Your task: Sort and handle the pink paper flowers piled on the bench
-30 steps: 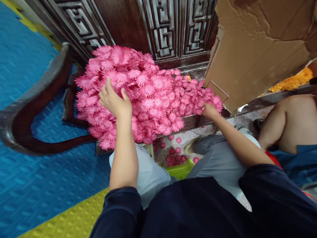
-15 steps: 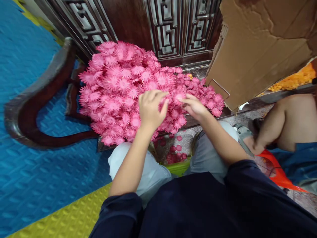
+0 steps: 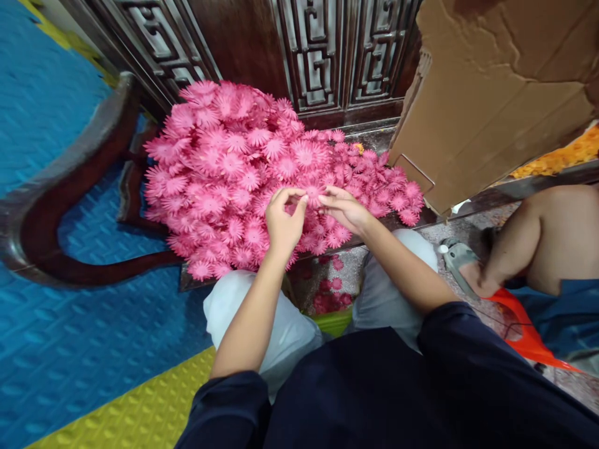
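A big heap of pink paper flowers (image 3: 234,168) lies on a dark wooden ledge in front of me. My left hand (image 3: 283,221) and my right hand (image 3: 345,209) meet over the near middle of the heap. Their fingertips pinch one pink flower (image 3: 312,194) between them. Both forearms reach forward from dark sleeves over my grey-trousered knees.
A torn cardboard sheet (image 3: 496,93) leans at the right. Carved dark wood panels (image 3: 322,56) stand behind the heap. A curved wooden rail (image 3: 60,187) lies on the blue mat at left. Fallen pink flowers (image 3: 330,293) dot the floor. Another person's leg (image 3: 538,237) is at right.
My left hand came off the left side of the heap and my right hand off its right edge. Both moved to the middle and closed on one flower.
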A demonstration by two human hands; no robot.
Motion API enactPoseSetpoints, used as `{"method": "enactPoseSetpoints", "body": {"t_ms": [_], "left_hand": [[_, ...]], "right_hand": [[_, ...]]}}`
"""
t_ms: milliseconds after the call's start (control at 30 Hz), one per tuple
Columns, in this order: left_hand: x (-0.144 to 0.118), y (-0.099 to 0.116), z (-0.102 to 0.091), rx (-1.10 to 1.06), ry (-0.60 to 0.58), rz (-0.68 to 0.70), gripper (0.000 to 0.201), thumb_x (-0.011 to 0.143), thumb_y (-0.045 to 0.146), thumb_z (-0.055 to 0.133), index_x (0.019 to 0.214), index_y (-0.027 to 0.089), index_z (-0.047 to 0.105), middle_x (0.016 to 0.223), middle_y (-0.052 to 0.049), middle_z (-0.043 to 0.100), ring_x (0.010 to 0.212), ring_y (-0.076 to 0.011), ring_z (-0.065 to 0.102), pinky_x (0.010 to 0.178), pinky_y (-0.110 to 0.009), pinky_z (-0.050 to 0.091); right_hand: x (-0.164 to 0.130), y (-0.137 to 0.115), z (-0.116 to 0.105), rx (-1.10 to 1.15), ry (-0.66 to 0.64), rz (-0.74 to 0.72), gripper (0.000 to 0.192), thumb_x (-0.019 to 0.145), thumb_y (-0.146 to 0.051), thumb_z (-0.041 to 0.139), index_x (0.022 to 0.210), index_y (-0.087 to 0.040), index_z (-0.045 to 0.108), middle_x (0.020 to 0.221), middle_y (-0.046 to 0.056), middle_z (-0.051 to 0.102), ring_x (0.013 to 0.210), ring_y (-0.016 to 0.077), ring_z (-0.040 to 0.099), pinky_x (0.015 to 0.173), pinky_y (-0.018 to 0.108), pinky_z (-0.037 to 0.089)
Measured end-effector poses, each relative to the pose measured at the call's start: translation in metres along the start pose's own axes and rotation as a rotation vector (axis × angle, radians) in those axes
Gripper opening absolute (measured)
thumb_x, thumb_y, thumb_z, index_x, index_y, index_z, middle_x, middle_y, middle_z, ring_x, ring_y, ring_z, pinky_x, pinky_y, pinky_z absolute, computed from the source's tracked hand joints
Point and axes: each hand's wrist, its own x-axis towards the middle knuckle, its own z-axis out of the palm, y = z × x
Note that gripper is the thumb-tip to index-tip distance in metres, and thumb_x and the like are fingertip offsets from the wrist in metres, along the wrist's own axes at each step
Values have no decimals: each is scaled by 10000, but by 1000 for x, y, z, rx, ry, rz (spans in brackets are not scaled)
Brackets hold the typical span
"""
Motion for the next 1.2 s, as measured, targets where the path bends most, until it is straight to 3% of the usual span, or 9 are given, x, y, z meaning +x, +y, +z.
{"method": "enactPoseSetpoints", "body": {"t_ms": [100,233,367,533,800,900,1000,1133,1200], "left_hand": [[1,-3,2,-30,130,-41,37,796,200,597,798,188,632,808,-7,639,752,-120,591,730,-242,478],[-3,-6,3,-57,235,-42,64,808,229,598,819,183,641,814,-14,637,776,-121,591,748,-246,480],[-10,-6,2,-100,304,-97,79,816,238,595,840,175,635,824,-22,640,773,-118,601,760,-251,492],[-13,-3,-2,-95,281,-68,77,812,243,606,832,178,642,833,-27,639,788,-120,603,754,-247,493],[-17,0,-9,-51,204,-76,113,839,277,570,871,191,636,857,-31,633,802,-135,598,767,-263,483],[-17,3,-10,96,187,-23,138,804,325,624,872,208,655,941,-45,611,930,-170,579,884,-316,457],[-17,2,-9,272,248,45,194,706,360,724,831,218,681,1069,-69,573,1057,-225,522,969,-385,401],[-19,-1,-4,320,249,153,60,776,281,654,796,244,696,1002,-57,633,1002,-223,544,935,-411,402],[-19,-3,0,286,229,182,91,811,261,610,815,253,701,923,-46,661,947,-208,565,889,-393,429]], "right_hand": [[6,3,3,11,-3,28,417,475,-230,837,819,-213,603,788,-43,640,713,93,593,627,222,445],[14,10,7,7,54,24,386,460,-248,845,773,-203,624,710,-54,642,622,65,573,579,196,428],[16,15,11,-47,-12,24,306,521,-305,820,757,-187,664,686,-46,652,609,56,570,591,187,429],[13,14,13,-119,-6,-4,265,560,-341,792,733,-185,666,674,-44,629,614,60,548,605,201,428],[4,7,20,-122,40,-119,335,440,-373,847,659,-213,650,611,-69,579,594,68,510,676,235,440],[5,8,16,-141,50,-96,355,400,-388,855,629,-210,650,599,-64,579,598,78,502,697,250,441],[7,11,12,-165,43,-100,310,425,-358,850,616,-201,663,616,-50,595,623,81,510,724,253,432],[11,14,9,-205,-10,-116,253,500,-372,824,640,-208,692,647,-38,628,654,90,529,750,259,430],[12,13,10,-209,-10,-127,269,493,-398,826,638,-214,694,646,-37,632,665,99,537,761,265,437]]}}
